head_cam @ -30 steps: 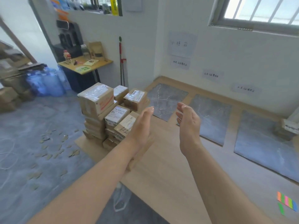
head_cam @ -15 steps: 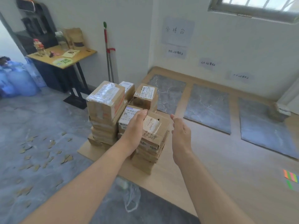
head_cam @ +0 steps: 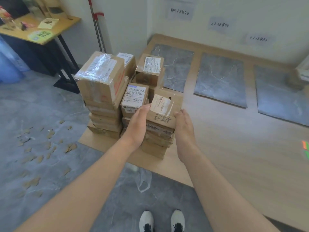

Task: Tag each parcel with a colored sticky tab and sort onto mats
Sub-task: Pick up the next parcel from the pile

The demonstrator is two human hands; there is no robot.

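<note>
Several brown cardboard parcels are stacked at the left corner of a low wooden platform [head_cam: 217,139]. The top parcel [head_cam: 164,104] of the nearest stack has a torn white label and black handwriting on its front. My left hand [head_cam: 137,124] lies flat against its left side and my right hand [head_cam: 184,126] against its right side, so the parcel is clamped between my palms. It still rests on its stack. Three grey marble-pattern mats [head_cam: 173,64] [head_cam: 220,77] [head_cam: 280,92] lie in a row along the wall. Colored sticky tabs [head_cam: 305,149] lie at the platform's right edge.
A taller parcel stack [head_cam: 102,72] stands just left of my hands. Cardboard scraps [head_cam: 48,144] litter the grey floor on the left, and a clear plastic bag [head_cam: 143,180] lies by the platform edge. A wooden table [head_cam: 66,20] and a broom handle [head_cam: 97,25] stand at the back left.
I have come closer to the stacks and the view has tilted down. Both hands have moved from the air onto the sides of the top front parcel.
</note>
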